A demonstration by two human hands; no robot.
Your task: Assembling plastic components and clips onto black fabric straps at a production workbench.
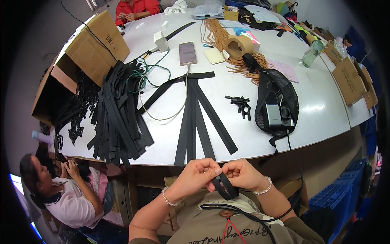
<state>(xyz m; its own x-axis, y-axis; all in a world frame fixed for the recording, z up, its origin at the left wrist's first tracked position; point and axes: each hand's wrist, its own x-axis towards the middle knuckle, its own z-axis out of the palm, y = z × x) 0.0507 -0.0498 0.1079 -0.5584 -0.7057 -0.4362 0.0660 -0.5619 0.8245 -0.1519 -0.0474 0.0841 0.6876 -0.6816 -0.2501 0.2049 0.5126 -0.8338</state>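
Just off the table's near edge, my left hand (200, 175) and my right hand (244, 175) pinch a black webbing strap (226, 189) between them. The strap hangs in a loop below the fingertips, and a small round dark piece shows at its top by my left thumb. Several flat black straps (190, 122) fan out on the table just beyond my hands. Farther right lies a small cluster of black plastic pieces (242, 105). A thick heap of black straps (118, 118) covers the table's left side, partly hanging over the edge.
On the white table (317, 118) are a phone (187, 53) with a cable, a black mesh pouch (278, 93), a tape roll (239, 46), brown cords (217, 32) and a bottle (312, 54). A cardboard box (97, 36) stands left. One co-worker (73, 199) sits left, another (138, 8) across.
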